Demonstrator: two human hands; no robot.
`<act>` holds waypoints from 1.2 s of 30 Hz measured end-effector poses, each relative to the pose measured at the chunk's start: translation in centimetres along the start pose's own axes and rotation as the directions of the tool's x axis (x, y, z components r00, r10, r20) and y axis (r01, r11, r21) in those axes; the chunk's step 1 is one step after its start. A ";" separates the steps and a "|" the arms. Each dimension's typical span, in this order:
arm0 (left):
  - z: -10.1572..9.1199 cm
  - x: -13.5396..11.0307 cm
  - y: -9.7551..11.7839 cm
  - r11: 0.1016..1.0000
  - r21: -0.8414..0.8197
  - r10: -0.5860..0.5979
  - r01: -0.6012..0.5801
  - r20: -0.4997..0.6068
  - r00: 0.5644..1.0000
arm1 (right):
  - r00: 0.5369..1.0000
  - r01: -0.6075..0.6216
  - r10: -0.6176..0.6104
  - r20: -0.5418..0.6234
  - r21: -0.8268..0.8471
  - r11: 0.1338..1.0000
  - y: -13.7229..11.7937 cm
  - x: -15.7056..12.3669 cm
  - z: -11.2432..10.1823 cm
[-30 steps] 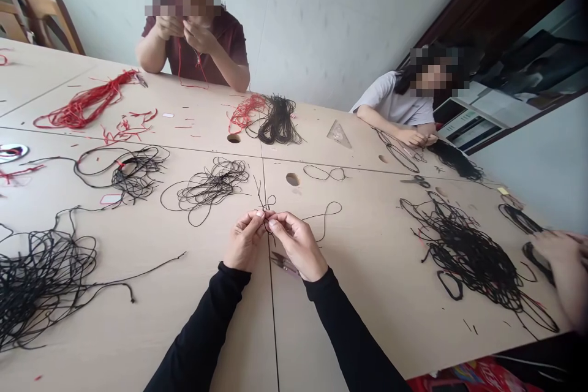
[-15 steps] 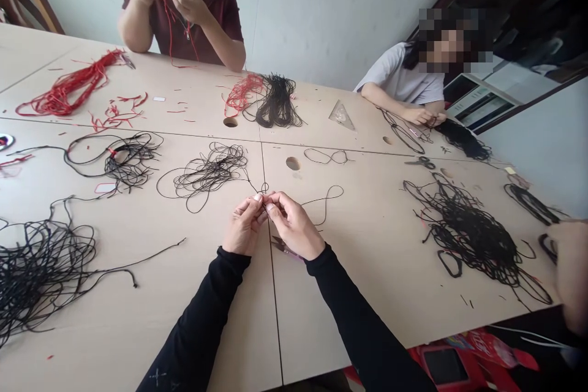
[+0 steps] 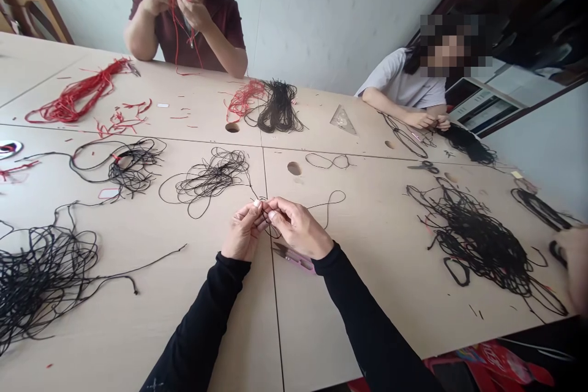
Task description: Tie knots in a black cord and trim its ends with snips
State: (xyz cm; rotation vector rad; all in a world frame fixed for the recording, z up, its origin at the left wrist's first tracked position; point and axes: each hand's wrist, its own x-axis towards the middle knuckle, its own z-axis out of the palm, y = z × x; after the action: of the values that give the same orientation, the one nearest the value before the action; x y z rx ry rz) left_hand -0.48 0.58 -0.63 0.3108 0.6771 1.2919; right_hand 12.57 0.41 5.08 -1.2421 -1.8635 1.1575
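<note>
In the middle of the head view, my left hand [image 3: 243,229] pinches a thin black cord [image 3: 331,195] between thumb and forefinger. My right hand [image 3: 296,226] is closed on the same cord, its fingertips almost touching the left ones. A small loop hangs just below the fingers; the exact knot or crossing is hidden by them. One stretch of cord curls out on the table to the right. Beyond my left hand lies a loose tangle of black cord [image 3: 218,174]. Purple-handled thread snips [image 3: 296,257] lie under my right wrist.
A large black cord heap [image 3: 41,275] lies at the left, another [image 3: 482,233] at the right. Red cords [image 3: 82,95] and a clear triangle [image 3: 343,119] are farther back, scissors [image 3: 425,166] at the right. Co-workers sit across and at the right edge, handling cords.
My right hand has shifted slightly right and down, uncovering more of the snips. The small loop above my fingertips is now below them. The whole view has tilted a little.
</note>
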 end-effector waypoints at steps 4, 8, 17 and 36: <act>-0.1 0.0 0.0 1.000 -0.020 -0.004 0.004 0.007 1.000 | 0.998 0.033 -0.033 0.051 0.002 0.999 -0.1 0.1 -0.3; -0.2 0.0 0.1 1.000 -0.024 0.009 -0.008 0.031 0.999 | 0.994 0.080 -0.081 0.070 0.007 0.997 -0.1 0.1 -0.3; 0.3 -0.4 0.5 1.000 -0.013 0.006 -0.005 0.094 0.996 | 0.999 -0.035 0.036 -0.005 0.164 0.986 0.4 -0.1 -1.5; 0.6 -1.0 0.3 0.992 0.124 -0.014 -0.021 0.276 0.961 | 0.962 -0.237 0.257 0.096 0.763 0.601 0.5 1.0 1.2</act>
State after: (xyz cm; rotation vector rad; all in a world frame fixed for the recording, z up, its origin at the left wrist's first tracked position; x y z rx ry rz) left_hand -0.51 -0.15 0.29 0.5852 0.5201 1.1822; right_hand 11.35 1.00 4.14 -0.9833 -0.9415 1.8209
